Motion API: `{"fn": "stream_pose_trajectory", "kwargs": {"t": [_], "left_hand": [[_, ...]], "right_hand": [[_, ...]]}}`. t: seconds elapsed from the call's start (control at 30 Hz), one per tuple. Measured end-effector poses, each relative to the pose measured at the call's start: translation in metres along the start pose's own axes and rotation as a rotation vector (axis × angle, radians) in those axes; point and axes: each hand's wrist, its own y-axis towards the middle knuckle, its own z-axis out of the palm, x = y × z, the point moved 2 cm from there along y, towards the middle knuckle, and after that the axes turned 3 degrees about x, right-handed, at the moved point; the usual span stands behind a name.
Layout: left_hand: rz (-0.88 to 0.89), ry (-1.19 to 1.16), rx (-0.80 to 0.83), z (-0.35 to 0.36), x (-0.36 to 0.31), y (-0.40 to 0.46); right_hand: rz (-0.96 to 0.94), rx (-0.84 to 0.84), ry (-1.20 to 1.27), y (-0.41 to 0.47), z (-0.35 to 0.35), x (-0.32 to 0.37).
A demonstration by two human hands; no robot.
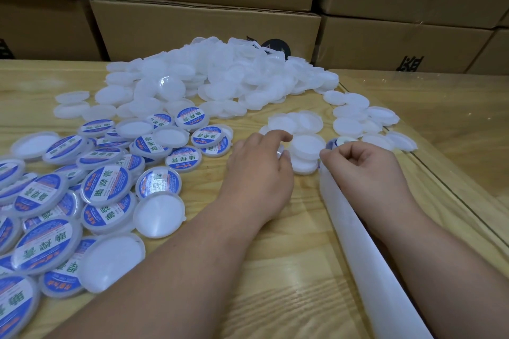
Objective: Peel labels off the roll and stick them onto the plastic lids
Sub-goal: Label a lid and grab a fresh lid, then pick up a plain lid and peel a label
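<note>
A big heap of plain white plastic lids covers the far middle of the wooden table. Lids with blue labels lie piled at the left. A white strip of label backing runs from the lower right up to my right hand, whose curled fingers pinch its top end, where a blue label shows. My left hand rests beside a short stack of plain lids, fingers curled at a lid's edge, index finger raised. What sits under its fingers is hidden.
Stacked cardboard boxes wall off the far side of the table. More plain lids lie scattered at the right of my hands. A glass sheet edge runs diagonally along the table at the right.
</note>
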Motion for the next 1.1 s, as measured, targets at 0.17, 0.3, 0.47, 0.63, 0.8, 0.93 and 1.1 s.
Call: {"fn": "stream_pose_trajectory", "kwargs": {"t": [0.17, 0.3, 0.47, 0.63, 0.8, 0.93, 1.1], "left_hand": [[0.119, -0.161, 0.047, -0.002, -0.007, -0.003], [0.204, -0.244, 0.178, -0.004, -0.015, -0.009], [0.19, -0.28, 0.273, -0.005, -0.016, -0.01], [0.154, -0.224, 0.293, -0.003, -0.014, -0.009], [0.223, -0.163, 0.301, 0.0, -0.016, -0.01], [0.273, -0.102, 0.3, 0.002, -0.016, -0.011], [0.324, -0.019, 0.342, 0.003, -0.021, -0.013]], "right_hand": [[0.024, 0.022, 0.002, 0.001, 0.001, 0.0], [-0.006, 0.01, -0.052, -0.001, 0.001, 0.002], [-0.003, -0.021, -0.114, -0.003, -0.001, 0.005], [-0.018, -0.062, -0.157, -0.003, -0.004, 0.005], [-0.005, -0.043, -0.147, -0.002, -0.004, 0.002], [0.033, -0.022, -0.103, 0.0, -0.004, 0.001], [0.085, -0.03, -0.03, 0.002, -0.005, 0.001]]}}
